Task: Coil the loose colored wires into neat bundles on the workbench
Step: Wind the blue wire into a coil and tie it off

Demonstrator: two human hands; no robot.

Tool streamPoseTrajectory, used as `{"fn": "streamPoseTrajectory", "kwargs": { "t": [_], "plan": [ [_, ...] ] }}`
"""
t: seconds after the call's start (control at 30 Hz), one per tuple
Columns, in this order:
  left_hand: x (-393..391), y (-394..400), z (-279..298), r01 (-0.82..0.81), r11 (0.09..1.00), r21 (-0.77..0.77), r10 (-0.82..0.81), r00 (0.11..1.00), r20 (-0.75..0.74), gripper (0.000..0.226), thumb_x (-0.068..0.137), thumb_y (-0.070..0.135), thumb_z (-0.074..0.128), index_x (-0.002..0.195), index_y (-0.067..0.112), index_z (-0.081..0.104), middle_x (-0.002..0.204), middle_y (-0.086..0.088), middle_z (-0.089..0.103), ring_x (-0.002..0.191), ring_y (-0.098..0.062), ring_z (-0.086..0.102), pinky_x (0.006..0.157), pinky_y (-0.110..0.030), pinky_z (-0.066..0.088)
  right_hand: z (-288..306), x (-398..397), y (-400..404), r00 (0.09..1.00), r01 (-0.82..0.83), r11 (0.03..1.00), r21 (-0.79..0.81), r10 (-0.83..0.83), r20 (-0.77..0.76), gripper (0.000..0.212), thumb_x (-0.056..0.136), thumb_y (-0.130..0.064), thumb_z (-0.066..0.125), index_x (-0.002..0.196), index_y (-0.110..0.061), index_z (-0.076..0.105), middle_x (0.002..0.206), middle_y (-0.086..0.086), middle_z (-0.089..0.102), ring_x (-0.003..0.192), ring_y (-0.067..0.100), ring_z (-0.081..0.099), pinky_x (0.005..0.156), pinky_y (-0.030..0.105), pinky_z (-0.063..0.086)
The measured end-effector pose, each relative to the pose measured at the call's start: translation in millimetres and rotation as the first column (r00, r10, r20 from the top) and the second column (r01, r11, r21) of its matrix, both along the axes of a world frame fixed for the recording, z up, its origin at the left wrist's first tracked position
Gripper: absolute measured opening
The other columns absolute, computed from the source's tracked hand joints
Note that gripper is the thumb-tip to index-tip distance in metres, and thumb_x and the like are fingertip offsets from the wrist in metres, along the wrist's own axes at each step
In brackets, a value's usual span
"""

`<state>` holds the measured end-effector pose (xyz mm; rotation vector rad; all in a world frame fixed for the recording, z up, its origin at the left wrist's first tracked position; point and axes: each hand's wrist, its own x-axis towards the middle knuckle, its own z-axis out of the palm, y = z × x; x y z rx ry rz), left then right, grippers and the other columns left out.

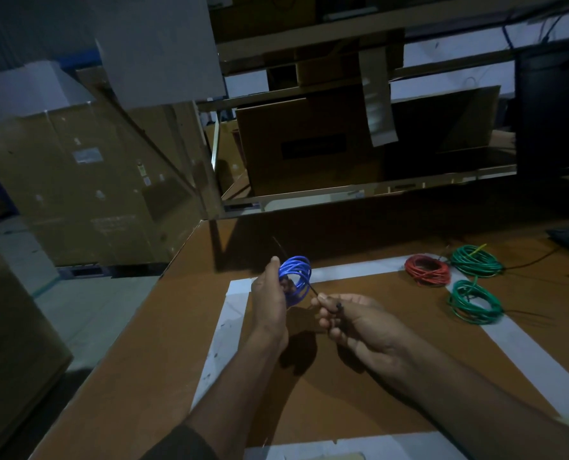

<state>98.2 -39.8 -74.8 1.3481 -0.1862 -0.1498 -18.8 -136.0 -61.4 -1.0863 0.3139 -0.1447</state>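
The left hand [270,300] grips the blue wire coil [295,277] above the worktop [163,343], keeping its loops from springing apart. The right hand [349,318] pinches a thin black tie [313,290] at the coil, apparently to bind it. One red coil [428,269] and two green coils [475,260] lie bundled at right.

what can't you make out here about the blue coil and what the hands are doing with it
- Head view: the left hand covers the blue wire coil's near side.
- Thin black tie pinched by the right hand: too thin and dim to tell if it is fastened.
- Box labels: blurred, unreadable.
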Motion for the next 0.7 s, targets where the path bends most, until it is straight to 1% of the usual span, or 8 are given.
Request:
{"fn": "streamPoseTrajectory", "kwargs": {
  "t": [0.1, 0.17, 0.27, 0.33, 0.43, 0.5, 0.6, 0.7],
  "plan": [
    [-2.9, -2.3, 0.1, 0.003, 1.000, -0.006, -0.003, 1.000, 0.028, 0.030, 0.105, 0.038, 0.050, 0.095, 0.016, 0.068, 0.088, -0.006, 0.069, 0.082, -0.019, 0.065, 0.073, -0.034, 0.050, 0.0, -0.6, 0.2, 1.000, 0.006, 0.999, -0.037, -0.006, 0.016, 0.012, 0.097, -0.013, 0.064, 0.093, -0.006, 0.073, 0.069, 0.001, 0.064, 0.057, 0.005, 0.061, 0.049, 0.013, 0.046],
    [-5.0, -1.9, 1.0, 0.048, 0.999, -0.021, -0.047, 0.998, 0.042, 0.025, 0.104, 0.036, 0.051, 0.104, 0.016, 0.066, 0.096, -0.007, 0.071, 0.084, -0.020, 0.067, 0.071, -0.033, 0.052, -0.3, -1.2, -0.7, 1.000, 0.011, 0.998, -0.063, -0.009, 0.019, 0.012, 0.097, -0.014, 0.064, 0.094, -0.008, 0.073, 0.071, 0.000, 0.066, 0.060, 0.005, 0.062, 0.053, 0.015, 0.046],
    [-8.7, -0.1, 4.3, 0.146, 0.989, -0.037, -0.143, 0.987, 0.069, 0.028, 0.107, 0.032, 0.049, 0.120, 0.021, 0.070, 0.110, -0.005, 0.076, 0.088, -0.016, 0.072, 0.068, -0.026, 0.057, -0.9, -0.1, -0.7, 1.000, 0.006, 0.997, -0.082, -0.004, 0.023, 0.012, 0.096, -0.016, 0.064, 0.098, -0.007, 0.073, 0.070, -0.001, 0.067, 0.062, 0.005, 0.062, 0.055, 0.015, 0.046],
    [-11.2, 0.3, 6.1, 0.194, 0.980, -0.048, -0.189, 0.978, 0.086, 0.030, 0.107, 0.031, 0.048, 0.119, 0.022, 0.074, 0.113, -0.005, 0.077, 0.092, -0.017, 0.073, 0.071, -0.027, 0.057, -0.2, 0.6, 0.5, 1.000, 0.012, 0.997, -0.080, -0.011, 0.014, 0.013, 0.095, -0.016, 0.066, 0.103, -0.006, 0.072, 0.070, -0.001, 0.068, 0.062, 0.005, 0.062, 0.055, 0.016, 0.046],
    [-12.4, 0.0, 7.8, 0.177, 0.981, -0.081, -0.173, 0.983, 0.059, 0.028, 0.104, 0.034, 0.054, 0.115, 0.021, 0.077, 0.113, -0.006, 0.077, 0.096, -0.019, 0.072, 0.068, -0.025, 0.057, 1.3, 2.4, -1.1, 0.999, 0.041, 0.998, -0.044, -0.040, 0.021, 0.017, 0.093, -0.012, 0.069, 0.108, -0.007, 0.064, 0.071, 0.001, 0.070, 0.061, 0.008, 0.065, 0.053, 0.018, 0.047],
    [-10.8, 0.4, 7.2, 0.154, 0.983, -0.102, -0.150, 0.988, 0.042, 0.027, 0.102, 0.037, 0.058, 0.112, 0.021, 0.078, 0.114, -0.007, 0.077, 0.100, -0.024, 0.071, 0.069, -0.028, 0.057, 0.6, 3.5, -4.0, 0.997, 0.039, 0.999, -0.029, -0.037, 0.065, 0.016, 0.093, -0.011, 0.069, 0.106, -0.010, 0.058, 0.072, 0.002, 0.071, 0.063, 0.010, 0.066, 0.051, 0.018, 0.047],
    [-10.3, 2.1, 7.4, 0.150, 0.983, -0.110, -0.146, 0.988, 0.043, 0.025, 0.100, 0.037, 0.062, 0.113, 0.023, 0.078, 0.116, -0.009, 0.076, 0.105, -0.030, 0.071, 0.084, -0.041, 0.057, 0.8, 3.6, -6.7, 0.985, -0.012, 1.000, -0.006, 0.013, 0.170, 0.013, 0.097, -0.010, 0.063, 0.110, -0.013, 0.061, 0.083, 0.004, 0.072, 0.074, 0.012, 0.069, 0.054, 0.020, 0.049],
    [-9.2, 2.9, 7.4, 0.157, 0.979, -0.128, -0.153, 0.988, 0.037, 0.022, 0.100, 0.031, 0.064, 0.114, 0.022, 0.077, 0.116, -0.016, 0.074, 0.092, -0.026, 0.072, 0.074, -0.037, 0.060, 4.8, 2.1, -10.2, 0.963, -0.067, 0.995, 0.078, 0.044, 0.268, 0.021, 0.103, -0.010, 0.049, 0.116, -0.008, 0.065, 0.095, 0.009, 0.074, 0.078, 0.013, 0.070, 0.056, 0.022, 0.053]
  ]
}}
